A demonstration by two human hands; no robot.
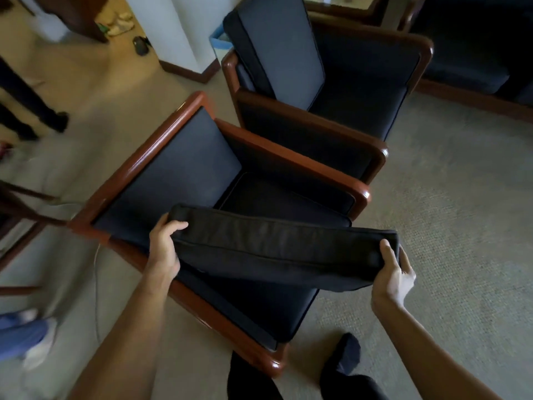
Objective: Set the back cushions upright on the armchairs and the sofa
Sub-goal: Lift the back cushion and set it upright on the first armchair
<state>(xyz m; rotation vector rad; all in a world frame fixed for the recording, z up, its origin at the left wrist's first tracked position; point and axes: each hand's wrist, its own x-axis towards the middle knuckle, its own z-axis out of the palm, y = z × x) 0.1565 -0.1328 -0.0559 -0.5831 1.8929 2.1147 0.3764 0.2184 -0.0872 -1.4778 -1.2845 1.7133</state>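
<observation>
My left hand [163,243] is curled over the left end of the back cushion [282,255], fingers hooked across its top edge. My right hand [392,275] clamps the right end, thumb on the near face and fingers wrapped behind. The cushion hangs between them, lying lengthwise and on edge (its seamed side faces me). It is held above the front of the near armchair's [138,160] seat, with its right end sticking out past the chair's right arm.

That chair has a reddish wooden frame and dark blue padding, and its backrest is bare. Just beyond it, side by side, stands the far armchair [311,120]. Its own cushion [282,44] is already set upright against the back.

Both chairs stand on pale carpet [447,197]. My dark-socked foot [349,353] shows near the chair's front corner. At far left are another person's dark trouser legs [28,105].
</observation>
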